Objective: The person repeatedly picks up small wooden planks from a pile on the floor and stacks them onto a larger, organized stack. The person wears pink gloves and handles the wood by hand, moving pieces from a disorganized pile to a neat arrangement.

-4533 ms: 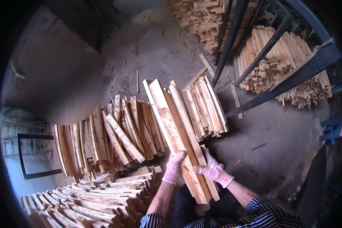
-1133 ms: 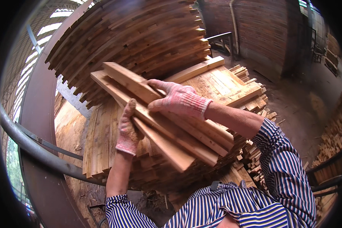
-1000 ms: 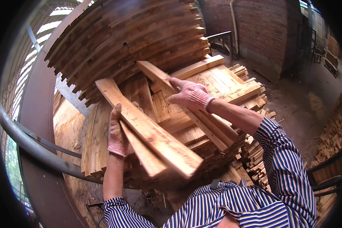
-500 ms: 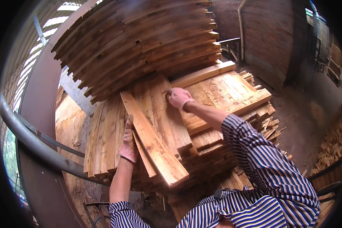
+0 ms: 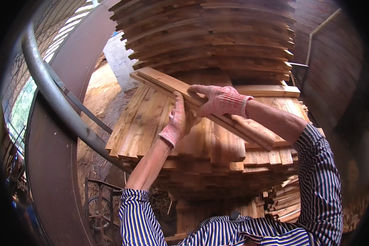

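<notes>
Boards fill most of what we see. Our two hands wear pink knit gloves, and both are on a small bundle of long wood boards (image 5: 217, 108). The bundle lies slanted, with its far end up and to our left and its near end down and to our right. It rests on top of a flat stack of boards (image 5: 151, 123) right in front of us.

Our right hand (image 5: 217, 100) lies over the top of the bundle, near its middle. The fingers bend down over the edge and grip the boards. Our left hand (image 5: 177, 121) sits just beside the right one, on the left side of the bundle. It presses against the side and underside of the boards, with the fingers pointing up. We cannot tell if its fingers wrap fully around, but the hand is touching the wood and holding it up.

Behind the bundle a much taller pile of boards (image 5: 209, 37) rises up. To our left a thick grey pipe (image 5: 53, 98) curves past a rusty brown metal wall (image 5: 49, 172). Lower down on the left there is a small metal wheel (image 5: 98, 209). Our striped sleeves (image 5: 315, 176) show at the bottom.
</notes>
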Demonstrator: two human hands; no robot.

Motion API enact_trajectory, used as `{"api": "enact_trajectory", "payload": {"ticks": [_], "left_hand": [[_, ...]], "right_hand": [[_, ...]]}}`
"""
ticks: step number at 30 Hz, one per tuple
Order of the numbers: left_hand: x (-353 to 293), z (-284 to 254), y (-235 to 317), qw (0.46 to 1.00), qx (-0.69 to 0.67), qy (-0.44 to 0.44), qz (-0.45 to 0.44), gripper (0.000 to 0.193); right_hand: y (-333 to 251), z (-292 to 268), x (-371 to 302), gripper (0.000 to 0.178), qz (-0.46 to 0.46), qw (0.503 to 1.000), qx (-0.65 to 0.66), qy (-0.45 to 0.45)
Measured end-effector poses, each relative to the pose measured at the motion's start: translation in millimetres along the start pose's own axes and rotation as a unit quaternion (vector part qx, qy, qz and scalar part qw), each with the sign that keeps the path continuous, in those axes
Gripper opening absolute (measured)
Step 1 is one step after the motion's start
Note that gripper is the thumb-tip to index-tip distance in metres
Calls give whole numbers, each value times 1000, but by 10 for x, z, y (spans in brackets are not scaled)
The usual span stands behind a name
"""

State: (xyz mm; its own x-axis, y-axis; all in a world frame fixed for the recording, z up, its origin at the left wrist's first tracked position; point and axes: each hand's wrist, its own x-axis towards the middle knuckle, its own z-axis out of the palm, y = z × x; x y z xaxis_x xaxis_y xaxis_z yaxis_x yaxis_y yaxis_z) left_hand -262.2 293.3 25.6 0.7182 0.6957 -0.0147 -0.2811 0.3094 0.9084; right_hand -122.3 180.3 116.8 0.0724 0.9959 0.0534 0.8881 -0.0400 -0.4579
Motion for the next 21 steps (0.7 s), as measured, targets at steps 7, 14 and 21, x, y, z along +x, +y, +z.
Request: {"api": "enact_trajectory", "payload": {"ticks": [7,14,21], "left_hand": [[302,-443,-162,992,54,-115,-8,75],[394,-858,446,740,611,-235,152,93],[-114,-843,151,515,835,-163,104,111]], "right_hand": [[64,51,553,82,-49,997,42,-33],[167,56,1262,79,-83,993,75,-43],[533,56,2717,89,-156,978,-137,7]]}}
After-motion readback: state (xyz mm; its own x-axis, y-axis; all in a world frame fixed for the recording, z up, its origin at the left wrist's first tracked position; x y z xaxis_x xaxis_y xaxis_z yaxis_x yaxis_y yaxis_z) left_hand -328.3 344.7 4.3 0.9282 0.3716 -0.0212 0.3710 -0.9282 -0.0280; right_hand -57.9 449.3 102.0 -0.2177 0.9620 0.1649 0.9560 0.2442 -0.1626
